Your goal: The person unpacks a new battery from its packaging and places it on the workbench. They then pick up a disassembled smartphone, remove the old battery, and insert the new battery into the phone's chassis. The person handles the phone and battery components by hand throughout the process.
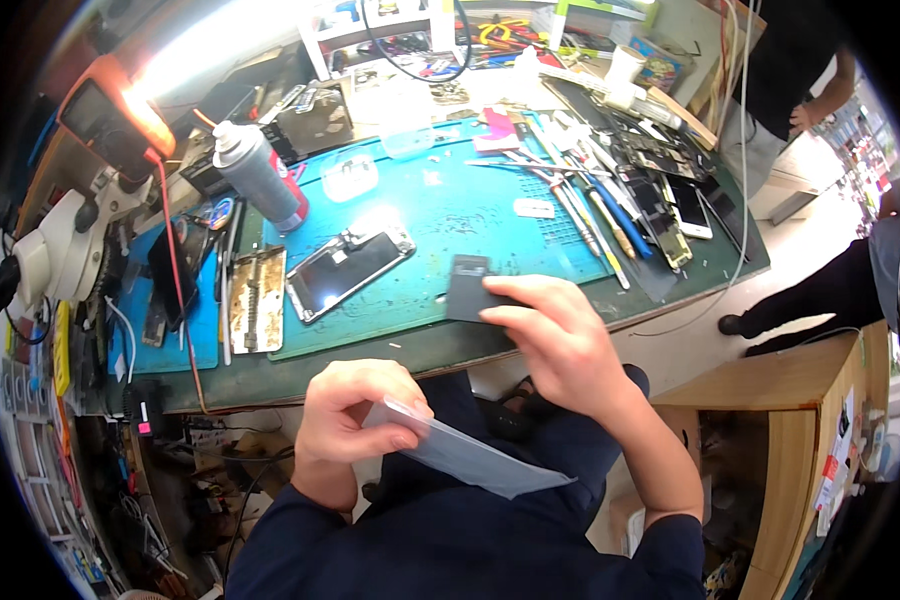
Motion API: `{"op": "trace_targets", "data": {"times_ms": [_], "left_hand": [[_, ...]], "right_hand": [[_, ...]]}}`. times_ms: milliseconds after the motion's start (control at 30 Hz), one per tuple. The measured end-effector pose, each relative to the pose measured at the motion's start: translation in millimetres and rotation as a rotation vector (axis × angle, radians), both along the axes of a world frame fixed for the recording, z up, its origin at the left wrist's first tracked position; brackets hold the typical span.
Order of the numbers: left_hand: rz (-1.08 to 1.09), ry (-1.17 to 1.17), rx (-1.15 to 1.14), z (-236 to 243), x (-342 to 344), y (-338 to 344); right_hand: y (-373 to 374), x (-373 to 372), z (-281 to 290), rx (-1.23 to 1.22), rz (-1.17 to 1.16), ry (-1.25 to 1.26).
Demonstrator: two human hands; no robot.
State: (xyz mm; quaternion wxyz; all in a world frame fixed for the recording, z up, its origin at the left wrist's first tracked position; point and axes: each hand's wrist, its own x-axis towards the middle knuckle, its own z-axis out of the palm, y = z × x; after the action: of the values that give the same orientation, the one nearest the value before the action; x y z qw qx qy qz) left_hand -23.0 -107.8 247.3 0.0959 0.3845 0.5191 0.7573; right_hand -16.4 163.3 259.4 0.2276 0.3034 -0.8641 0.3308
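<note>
The left hand has a translucent plastic sleeve, its grip pinching one end between thumb and curled fingers. The sleeve slants down to the right above the person's lap, in front of the bench. The right hand reaches over the front edge of the blue work mat, its grip clasping a flat black pack, much like a phone battery, by its right side between thumb and fingers. Whether the pack touches the mat cannot be told.

To the left of the pack, well apart from it, an opened smartphone lies at a slant on the mat. Beyond the phone sits a clear plastic tray; to its left stands a spray can, tilted in this view. A metal repair fixture lies just left of the phone, and an orange multimeter stands at the back left. On the right, screwdrivers lie in a loose row, with a white phone beyond them. Another person's dark trousers show past the bench's right end
</note>
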Motion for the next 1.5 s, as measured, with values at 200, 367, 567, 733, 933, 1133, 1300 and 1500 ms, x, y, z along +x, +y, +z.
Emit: {"op": "trace_targets", "data": {"times_ms": [200,367,567,733,933,1133,1300,1500], "left_hand": [[0.195,0.037,-0.1,-1.7,-3.1,10.3],[0.309,-0.088,-0.18,-1.0,-6.6,30.0],[0.337,-0.034,-0.266,-4.8,-10.7,44.1],[0.567,0.142,-0.288,-12.3,-15.9,48.5],[0.666,0.439,-0.563,-6.1,-17.0,55.5],[0.62,0.539,-0.927,22.7,-9.9,80.6],[0.614,0.63,-1.052,13.8,-24.5,73.9],[0.72,0.563,-1.075,9.9,-24.6,73.8]], "right_hand": [[13.7,15.2,3.8,-0.217,0.015,-0.165],[25.7,60.2,28.9,-0.445,0.075,-0.653],[31.1,61.1,24.5,-0.331,-0.104,-0.259],[66.6,40.9,44.5,-0.687,-0.344,-0.372],[85.8,17.6,29.9,-0.5,-0.65,-0.174],[78.8,36.1,21.8,-0.448,-0.569,-0.218],[80.4,51.1,21.4,-0.446,-0.54,-0.22],[124.2,89.5,9.9,-0.587,-0.677,-0.18]]}}
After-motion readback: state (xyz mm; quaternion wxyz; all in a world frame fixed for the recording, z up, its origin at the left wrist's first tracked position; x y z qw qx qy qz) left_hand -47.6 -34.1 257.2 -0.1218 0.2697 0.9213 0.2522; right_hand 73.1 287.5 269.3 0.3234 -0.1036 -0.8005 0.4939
